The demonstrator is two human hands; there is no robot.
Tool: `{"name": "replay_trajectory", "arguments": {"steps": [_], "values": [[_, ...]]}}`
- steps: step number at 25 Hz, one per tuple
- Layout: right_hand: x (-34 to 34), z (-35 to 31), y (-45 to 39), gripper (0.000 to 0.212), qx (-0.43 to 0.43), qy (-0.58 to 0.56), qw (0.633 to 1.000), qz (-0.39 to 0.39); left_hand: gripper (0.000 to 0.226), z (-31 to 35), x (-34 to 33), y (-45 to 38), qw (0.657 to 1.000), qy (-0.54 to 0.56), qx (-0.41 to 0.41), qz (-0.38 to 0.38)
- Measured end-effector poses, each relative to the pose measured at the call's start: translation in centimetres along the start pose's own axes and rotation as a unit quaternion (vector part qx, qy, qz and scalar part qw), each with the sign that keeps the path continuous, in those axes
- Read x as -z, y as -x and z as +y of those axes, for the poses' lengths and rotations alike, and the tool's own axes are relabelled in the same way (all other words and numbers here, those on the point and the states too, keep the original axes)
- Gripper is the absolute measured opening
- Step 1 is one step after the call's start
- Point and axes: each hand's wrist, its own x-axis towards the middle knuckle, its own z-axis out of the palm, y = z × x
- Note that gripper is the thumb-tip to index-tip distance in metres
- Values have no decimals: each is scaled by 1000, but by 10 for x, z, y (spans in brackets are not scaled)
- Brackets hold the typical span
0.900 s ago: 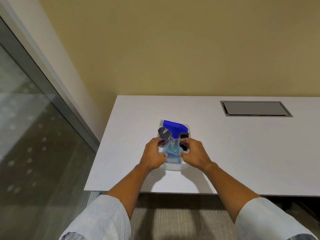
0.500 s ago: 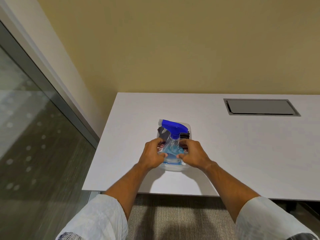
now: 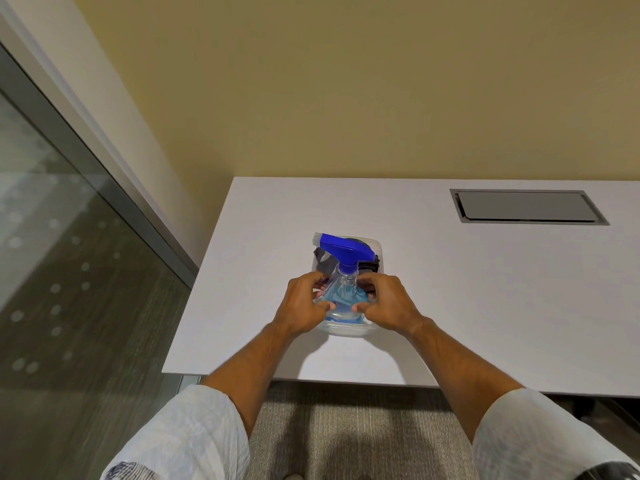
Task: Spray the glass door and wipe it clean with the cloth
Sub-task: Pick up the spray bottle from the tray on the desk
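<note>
Clear plastic spray bottle (image 3: 341,292), blue trigger head, pale blue liquid filling roughly the lower half, standing upright in a clear plastic tub (image 3: 346,330) on the white bench (image 3: 485,289). Dark grey cloth (image 3: 325,263) is bunched in the same tub behind the bottle, partly hidden by the trigger head. Handling guess: bottle is light to moderate, weight sits low with the liquid, thin walls probably flex under a hard squeeze, smooth surface may be slick. Best hold looks like the neck just under the blue head, index finger free for the trigger; body hold works for the lift only. Cloth is soft and limp, so pinch a fold and expect it to drag on the tub rim. Tub is light and may ride up with the bottle unless pinned. Grip now: left hand (image 3: 304,308) and right hand (image 3: 389,306) both curled around the bottle's lower body from opposite sides, fingertips and thumbs touching the plastic, fingers half-closed rather than wrapped tight. Bottle base appears seated in the tub, not lifted. Glass door (image 3: 69,271) stands to the left of the bench, well apart from the hands, unsprayed as far as visible.
</note>
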Motion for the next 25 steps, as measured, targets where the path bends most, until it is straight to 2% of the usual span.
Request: {"name": "replay_trajectory", "arguments": {"steps": [7, 12, 25], "values": [[6, -9, -1, 60, 1, 6, 1000, -1, 46, 4, 3, 3, 1000, 23, 1, 19], [32, -34, 2, 56, 15, 13, 1000, 7, 50, 31, 21, 4, 999, 34, -16, 31], [95, -124, 22, 52, 138, 40, 990, -1, 42, 101, 97, 52, 992, 25, -76, 99]]}}
